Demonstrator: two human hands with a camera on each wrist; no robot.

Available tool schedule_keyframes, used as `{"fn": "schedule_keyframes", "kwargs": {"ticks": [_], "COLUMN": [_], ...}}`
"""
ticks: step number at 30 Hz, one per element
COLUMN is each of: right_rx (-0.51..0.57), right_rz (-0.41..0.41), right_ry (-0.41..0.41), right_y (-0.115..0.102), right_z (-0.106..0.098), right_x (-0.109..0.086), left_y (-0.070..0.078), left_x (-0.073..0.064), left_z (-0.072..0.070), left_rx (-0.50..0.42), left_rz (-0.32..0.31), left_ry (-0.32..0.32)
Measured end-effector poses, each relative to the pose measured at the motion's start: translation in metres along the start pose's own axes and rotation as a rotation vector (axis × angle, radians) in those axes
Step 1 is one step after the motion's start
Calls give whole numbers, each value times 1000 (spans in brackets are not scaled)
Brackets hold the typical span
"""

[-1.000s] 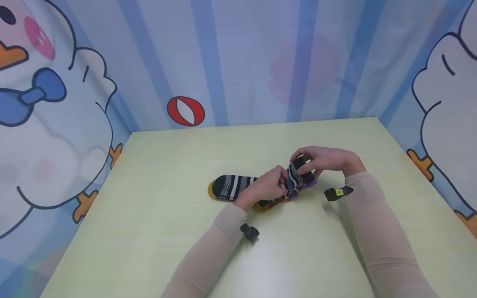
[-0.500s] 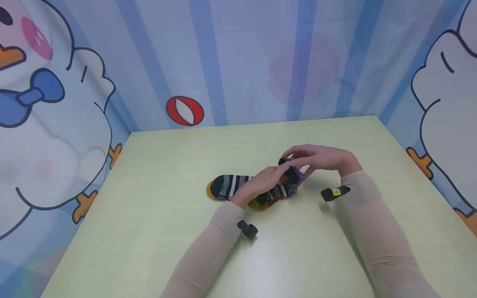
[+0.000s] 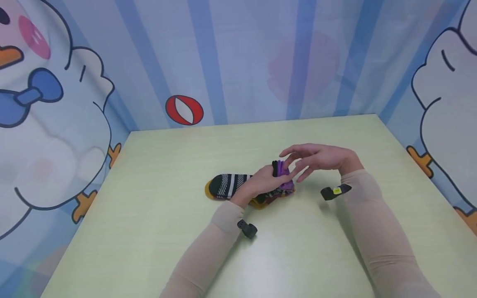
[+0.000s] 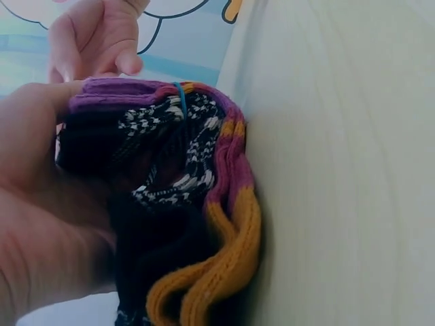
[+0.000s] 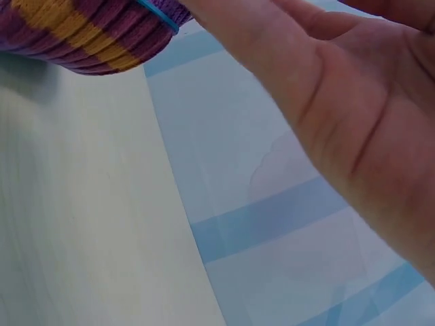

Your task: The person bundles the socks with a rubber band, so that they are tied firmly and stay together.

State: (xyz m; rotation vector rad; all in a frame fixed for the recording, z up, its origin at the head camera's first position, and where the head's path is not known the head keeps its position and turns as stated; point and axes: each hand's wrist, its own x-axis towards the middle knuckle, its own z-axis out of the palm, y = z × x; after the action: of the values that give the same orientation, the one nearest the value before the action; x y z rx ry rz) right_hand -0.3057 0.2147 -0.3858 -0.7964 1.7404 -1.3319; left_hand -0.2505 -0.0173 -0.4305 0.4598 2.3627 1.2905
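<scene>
Several striped socks (image 3: 232, 185), black and white with mustard toes and purple cuffs, lie stacked on the table. Their cuff end is folded over toward the left, showing the purple cuffs (image 3: 286, 182). My left hand (image 3: 265, 181) holds this fold, its fingers over the black cuff. In the left wrist view the left palm (image 4: 34, 197) lies along the folded bundle, and a thin teal band (image 4: 182, 100) crosses the socks. My right hand (image 3: 316, 159) is at the right of the fold, fingers spread and loosely bent, gripping nothing. Whether its fingertips touch the purple cuffs is unclear.
The pale table (image 3: 156, 240) reaches back to a blue striped curtain (image 3: 242, 62) printed with a red and white ball (image 3: 184, 110). Printed white birds stand on both sides. Black wrist cameras (image 3: 247, 229) are strapped to both forearms.
The sock cuffs, earlier lifted in the right hand, have been folded leftward over the stack. The left hand has moved onto the fold, and the right hand has let go and spread its fingers.
</scene>
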Motion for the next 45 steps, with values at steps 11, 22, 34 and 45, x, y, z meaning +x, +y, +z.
{"fn": "schedule_keyframes", "kwargs": {"ticks": [11, 22, 34, 45], "right_rx": [-434, -428, -333, 190], "right_rz": [127, 253, 174, -39], "right_ry": [130, 124, 133, 85], "right_y": [4, 7, 14, 40], "right_z": [8, 7, 1, -18], "right_x": [19, 22, 26, 21], "left_y": [-3, 0, -1, -3], "left_x": [2, 1, -1, 0], "left_z": [3, 3, -3, -2], "left_rx": [-69, -89, -114, -105], "left_rz": [28, 13, 3, 0], "left_ry": [1, 1, 10, 15]}}
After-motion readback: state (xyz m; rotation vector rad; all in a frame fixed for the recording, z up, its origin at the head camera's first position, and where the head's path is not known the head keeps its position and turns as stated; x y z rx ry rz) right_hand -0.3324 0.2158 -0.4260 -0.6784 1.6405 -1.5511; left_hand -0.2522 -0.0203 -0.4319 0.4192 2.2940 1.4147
